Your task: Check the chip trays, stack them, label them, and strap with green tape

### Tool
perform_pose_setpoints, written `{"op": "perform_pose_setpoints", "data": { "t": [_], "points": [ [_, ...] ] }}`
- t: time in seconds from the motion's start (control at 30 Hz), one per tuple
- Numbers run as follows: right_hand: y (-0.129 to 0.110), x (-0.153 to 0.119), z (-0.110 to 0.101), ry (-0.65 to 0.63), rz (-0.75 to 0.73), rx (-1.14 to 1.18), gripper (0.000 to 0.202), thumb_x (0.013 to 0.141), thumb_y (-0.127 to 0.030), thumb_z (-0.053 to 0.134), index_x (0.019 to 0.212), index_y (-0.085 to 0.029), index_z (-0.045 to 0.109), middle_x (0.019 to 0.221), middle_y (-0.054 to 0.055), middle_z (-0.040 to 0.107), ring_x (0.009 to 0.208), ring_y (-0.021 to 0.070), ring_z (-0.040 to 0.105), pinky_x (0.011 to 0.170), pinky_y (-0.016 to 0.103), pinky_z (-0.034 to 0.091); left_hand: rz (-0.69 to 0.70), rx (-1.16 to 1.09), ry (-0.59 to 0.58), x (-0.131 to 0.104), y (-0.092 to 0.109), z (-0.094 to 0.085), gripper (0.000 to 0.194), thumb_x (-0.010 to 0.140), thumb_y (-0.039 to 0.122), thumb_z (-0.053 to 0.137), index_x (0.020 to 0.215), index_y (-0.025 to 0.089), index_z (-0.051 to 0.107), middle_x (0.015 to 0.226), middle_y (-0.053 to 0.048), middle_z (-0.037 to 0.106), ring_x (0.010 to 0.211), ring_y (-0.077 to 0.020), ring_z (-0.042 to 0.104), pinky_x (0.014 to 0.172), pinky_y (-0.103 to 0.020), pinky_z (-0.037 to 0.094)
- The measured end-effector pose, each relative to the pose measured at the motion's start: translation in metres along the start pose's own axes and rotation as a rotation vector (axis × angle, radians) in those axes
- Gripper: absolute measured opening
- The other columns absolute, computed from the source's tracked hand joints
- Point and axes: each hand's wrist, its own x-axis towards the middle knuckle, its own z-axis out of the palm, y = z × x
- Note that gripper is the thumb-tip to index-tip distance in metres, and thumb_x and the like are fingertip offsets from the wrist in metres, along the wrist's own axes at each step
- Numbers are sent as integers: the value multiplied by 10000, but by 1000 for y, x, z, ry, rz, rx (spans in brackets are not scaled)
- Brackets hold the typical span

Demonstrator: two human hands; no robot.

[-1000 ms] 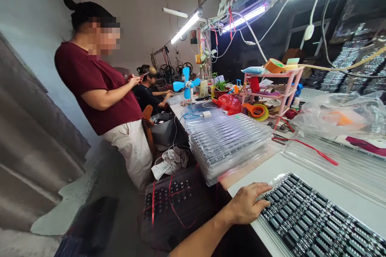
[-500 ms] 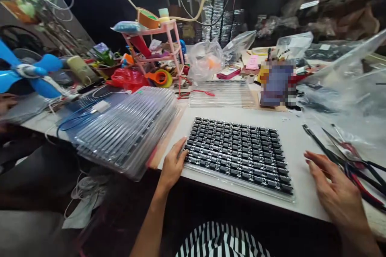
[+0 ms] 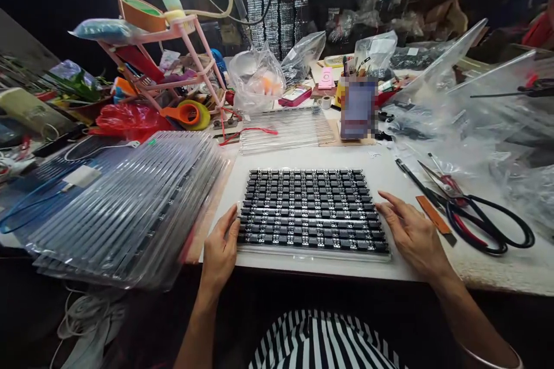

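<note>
Component tray [image 3: 314,210]: lies flat on white work surface [image 3: 346,161], near its front edge. Left hand [image 3: 220,245]: fingers at the tray's left edge, thumb and fingers slightly bent. Right hand [image 3: 415,236]: half open at the right edge; firm grip cannot be told. Stacked clear trays [image 3: 125,202] to the left; scissors [image 3: 476,213] to the right.

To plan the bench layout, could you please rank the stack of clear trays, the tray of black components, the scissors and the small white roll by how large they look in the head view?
1. Stack of clear trays
2. Tray of black components
3. Scissors
4. Small white roll
</note>
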Motion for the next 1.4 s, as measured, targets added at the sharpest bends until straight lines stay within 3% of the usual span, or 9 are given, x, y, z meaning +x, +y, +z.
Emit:
{"op": "perform_pose_setpoints", "data": {
  "t": [0.1,0.23,0.3,0.43,0.6,0.83,1.17,1.3,1.4],
  "points": [
    [3,-1,3,-11,-10,24,413,934,-465,405,1241,-226,544,1087,71,659,1040,254,583,943,471,423,93,114,17,-5,10,1,439,922,376,423,1301,163,488,1358,-104,500,1272,-223,443,1085,-404,342],
    [5,-9,4,13,49,104,380,938,-443,418,1230,-242,555,1167,55,626,1127,229,539,1015,436,383,331,356,-87,-27,33,5,471,918,307,449,1378,235,380,1510,-87,265,1404,-266,188,1137,-500,190],
    [5,-11,4,39,88,129,377,937,-439,421,1223,-240,565,1176,53,621,1142,224,532,1018,419,387,456,405,-162,-41,44,9,487,907,283,475,1380,259,362,1494,-87,285,1410,-286,156,1129,-542,174],
    [2,-11,3,85,112,124,376,929,-444,434,1195,-230,590,1139,53,638,1115,231,551,1007,410,401,605,409,-230,-61,55,20,447,881,240,524,1316,211,424,1333,-114,440,1384,-305,228,1104,-565,234],
    [3,-11,3,102,85,117,365,925,-442,447,1175,-227,603,1118,57,646,1089,236,567,994,412,412,602,450,-175,-65,53,31,354,868,218,542,1215,167,500,1207,-125,468,1349,-325,276,1080,-611,245],
    [7,-11,4,120,22,116,326,933,-391,445,1154,-213,607,1099,68,648,1052,224,581,973,411,427,602,427,-136,-64,57,37,313,864,177,535,1177,162,513,1198,-126,443,1349,-335,264,1072,-641,222],
    [0,-21,-3,120,87,138,315,909,-375,468,1150,-228,608,1110,49,633,1054,218,575,856,343,492,596,400,-147,-67,62,36,282,857,168,540,1139,153,542,1268,-140,420,1364,-353,235,1072,-630,236],
    [-10,-26,-7,124,75,153,287,917,-362,466,1120,-230,620,1094,47,636,1025,206,586,740,295,511,616,375,-171,-67,64,37,292,857,168,546,1148,157,536,1283,-142,407,1370,-353,214,1073,-637,224],
    [-18,-30,-11,155,47,181,256,927,-326,469,1105,-229,624,1087,45,640,1028,197,584,793,300,500,654,361,-218,-68,70,43,309,853,183,560,1160,158,538,1307,-146,392,1380,-368,182,1074,-649,202]
  ]
}}
